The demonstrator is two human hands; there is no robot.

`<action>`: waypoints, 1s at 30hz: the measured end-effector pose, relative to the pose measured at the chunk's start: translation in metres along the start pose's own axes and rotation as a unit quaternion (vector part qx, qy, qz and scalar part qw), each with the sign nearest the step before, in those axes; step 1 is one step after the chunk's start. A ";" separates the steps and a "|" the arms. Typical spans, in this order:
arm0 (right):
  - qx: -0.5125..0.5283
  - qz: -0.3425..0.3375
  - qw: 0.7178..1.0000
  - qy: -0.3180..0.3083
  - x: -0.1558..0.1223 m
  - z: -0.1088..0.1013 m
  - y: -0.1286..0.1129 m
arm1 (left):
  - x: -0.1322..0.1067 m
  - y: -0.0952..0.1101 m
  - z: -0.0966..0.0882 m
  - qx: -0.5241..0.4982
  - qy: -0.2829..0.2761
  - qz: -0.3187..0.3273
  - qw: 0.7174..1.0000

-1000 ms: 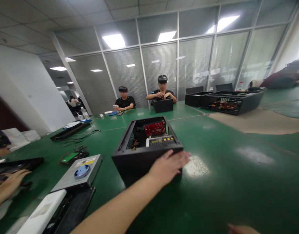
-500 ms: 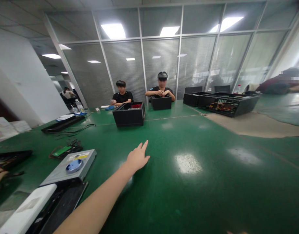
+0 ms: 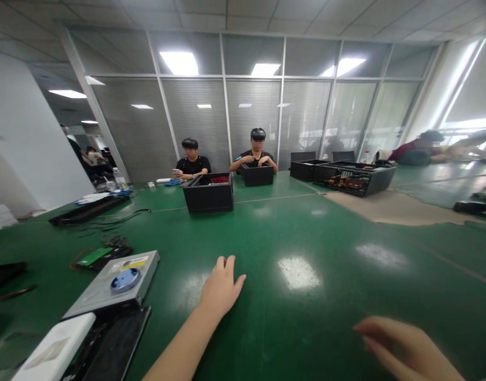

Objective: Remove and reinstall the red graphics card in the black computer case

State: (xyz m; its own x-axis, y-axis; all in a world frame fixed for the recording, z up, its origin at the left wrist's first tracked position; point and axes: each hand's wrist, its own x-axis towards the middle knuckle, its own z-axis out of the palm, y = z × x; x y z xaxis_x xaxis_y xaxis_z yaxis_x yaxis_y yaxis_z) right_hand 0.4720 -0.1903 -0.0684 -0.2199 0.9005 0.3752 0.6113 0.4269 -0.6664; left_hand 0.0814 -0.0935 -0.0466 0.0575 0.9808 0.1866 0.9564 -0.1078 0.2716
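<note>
My left hand [image 3: 221, 288] reaches over the green tabletop [image 3: 274, 328], its thumb spread from the fingers and nothing in its grasp. Lower right, my right hand [image 3: 405, 344] is partly in view and slightly blurred. A gap shows between its thumb and fingers, and I see nothing held. Left of my left hand lies a silver optical drive [image 3: 111, 288] with a round blue-and-white dish [image 3: 126, 279] on top. Nearer me are a long white object [image 3: 54, 349] and a flat black panel [image 3: 119, 344].
A black computer case [image 3: 209, 196] stands ahead, with a smaller black box [image 3: 257, 174] behind it. Two people [image 3: 192, 159] sit across the table. More open cases [image 3: 361, 180] stand by brown sheeting [image 3: 401, 209]. A green circuit board [image 3: 94, 257] and cables [image 3: 124, 216] lie left.
My left hand has drawn back slightly toward me, its fingers less stretched. My right hand has come into view at lower right. The hand at the far left edge has gone from view.
</note>
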 end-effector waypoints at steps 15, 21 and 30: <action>0.113 -0.068 0.991 -0.006 0.181 0.098 0.041 | 0.007 -0.045 -0.009 -0.138 0.049 -0.005 0.989; -0.001 -0.170 0.972 0.159 0.186 0.048 0.009 | 0.011 -0.044 -0.005 -0.142 0.028 -0.006 0.989; -0.325 -0.035 0.942 0.081 0.327 -0.017 0.043 | 0.022 -0.036 0.007 -0.118 0.015 0.032 0.992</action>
State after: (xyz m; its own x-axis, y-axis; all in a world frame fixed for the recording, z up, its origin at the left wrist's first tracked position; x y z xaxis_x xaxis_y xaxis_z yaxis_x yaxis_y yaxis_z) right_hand 0.4394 0.1209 0.0370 -0.1902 0.8253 0.5317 0.9473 0.2965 -0.1215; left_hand 0.0499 -0.0664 -0.0592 0.1034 0.9657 0.2383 0.8573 -0.2080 0.4709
